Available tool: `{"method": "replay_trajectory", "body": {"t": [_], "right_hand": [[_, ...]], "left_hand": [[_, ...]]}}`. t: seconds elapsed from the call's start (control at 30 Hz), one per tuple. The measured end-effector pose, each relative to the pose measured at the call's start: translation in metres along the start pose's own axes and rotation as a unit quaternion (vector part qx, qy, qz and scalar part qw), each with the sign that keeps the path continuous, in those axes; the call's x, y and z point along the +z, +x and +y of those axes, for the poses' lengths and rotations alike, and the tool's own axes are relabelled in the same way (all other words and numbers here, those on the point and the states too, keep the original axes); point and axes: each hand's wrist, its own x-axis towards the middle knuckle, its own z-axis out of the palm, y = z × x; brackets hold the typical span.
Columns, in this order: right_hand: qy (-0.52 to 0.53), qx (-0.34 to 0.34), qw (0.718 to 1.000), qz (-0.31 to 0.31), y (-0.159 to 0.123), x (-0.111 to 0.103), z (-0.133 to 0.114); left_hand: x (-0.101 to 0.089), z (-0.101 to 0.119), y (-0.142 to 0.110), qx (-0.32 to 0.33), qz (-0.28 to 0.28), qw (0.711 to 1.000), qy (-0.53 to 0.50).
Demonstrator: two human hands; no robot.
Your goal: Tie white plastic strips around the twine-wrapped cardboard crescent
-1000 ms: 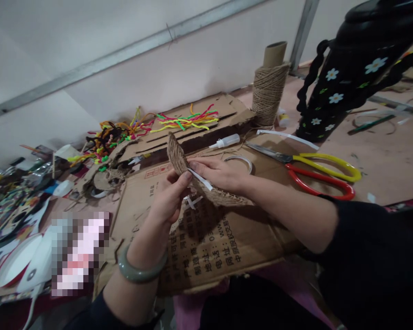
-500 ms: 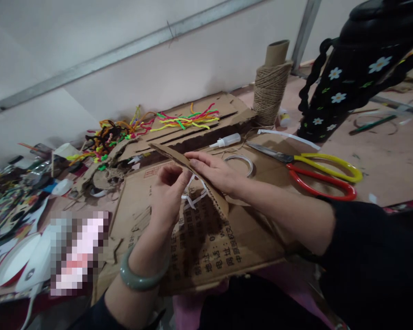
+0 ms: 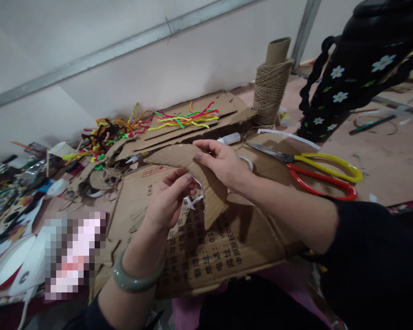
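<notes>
A crescent-shaped piece of brown cardboard [image 3: 214, 195] is held up at an angle over a printed cardboard sheet [image 3: 254, 238]. My right hand [image 3: 222, 164] grips its outer edge, thumb on the near face and fingers behind. At the inner curve, my left hand [image 3: 167, 199] is closed in a pinch on a thin white strip [image 3: 192, 203]. Part of that strip runs along the cardboard's cut edge, and a loose, crossed end hangs below my fingers. The left fingertips partly hide where strip and cardboard meet.
Scissors with yellow and red handles [image 3: 325, 169], a white tape roll [image 3: 247, 162] and a glue bottle [image 3: 230, 138] lie to the right. Behind stand a twine spool [image 3: 272, 89] and black flowered bottle [image 3: 344, 87]. Colourful pipe cleaners [image 3: 186, 119] lie on cardboard; clutter fills the left.
The cardboard crescent has turned from nearly edge-on so its broad face shows. My right hand has shifted from lying flat along it to gripping its outer edge. My left hand stays at the inner curve.
</notes>
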Motion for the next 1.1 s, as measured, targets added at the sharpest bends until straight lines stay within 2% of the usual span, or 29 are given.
{"method": "replay_trajectory", "body": {"t": [0.17, 0.37, 0.47, 0.57, 0.7, 0.9, 1.1], "right_hand": [[-0.02, -0.015, 1.0, -0.003, 0.0003, -0.0014, 0.0012], [-0.05, -0.027, 0.998, 0.003, 0.0006, -0.0012, 0.0029], [-0.02, 0.007, 0.999, -0.025, -0.0002, 0.0005, 0.0026], [-0.005, 0.004, 0.998, -0.058, -0.0011, 0.0015, 0.0034], [-0.014, -0.019, 0.998, -0.058, -0.0011, 0.0005, 0.0049], [-0.023, -0.025, 0.999, -0.034, -0.0008, -0.0008, 0.0036], [0.0, -0.01, 0.999, -0.031, -0.0022, 0.0009, 0.0017]], "left_hand": [[0.0014, -0.0007, 0.0, -0.008, 0.008, 1.0, 0.007], [0.0008, 0.001, 0.0018, -0.024, 0.05, 0.998, 0.027], [-0.0021, 0.002, 0.0035, -0.002, 0.076, 0.997, 0.018], [-0.0051, 0.0013, 0.0049, 0.017, 0.098, 0.995, 0.019], [-0.0055, 0.0008, 0.0047, 0.023, 0.066, 0.997, 0.014], [-0.005, 0.0014, 0.0031, -0.003, 0.015, 1.0, -0.002], [-0.0052, 0.0005, 0.0021, -0.008, 0.009, 1.0, -0.007]]}}
